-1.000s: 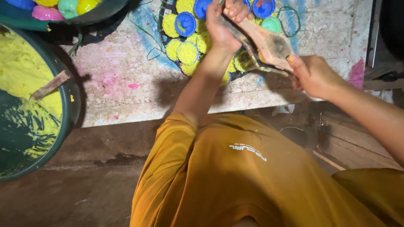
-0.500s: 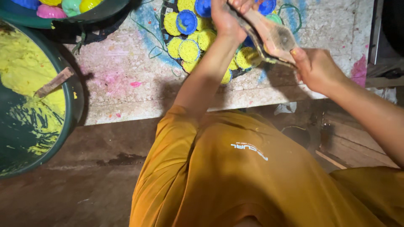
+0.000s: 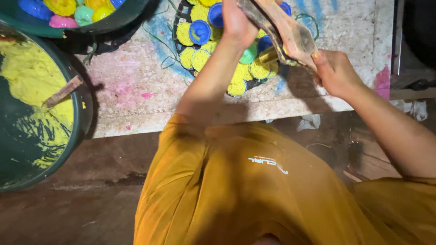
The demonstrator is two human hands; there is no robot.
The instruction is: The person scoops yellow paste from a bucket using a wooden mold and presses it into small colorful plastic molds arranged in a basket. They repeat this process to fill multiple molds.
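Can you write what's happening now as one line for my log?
left hand: on wooden mould | right hand: gripping mould's handle end | below: basket of yellow and blue moulded pieces | left: tub of yellow powder

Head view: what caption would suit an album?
Both hands grip a wooden mould above a tray of yellow and blue discs.

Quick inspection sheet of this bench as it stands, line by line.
Surface: pale board smeared with pink and blue powder.
Job's things: wooden tool gripped over a dark tray of yellow, blue and green moulded pieces.
Clutter: green tub of yellow powder with a stick; bowl of coloured pieces.
Grippers: left hand and right hand both on the tool.
Cables: nothing seen.
Surroundings: dark floor, scraps under the bench.
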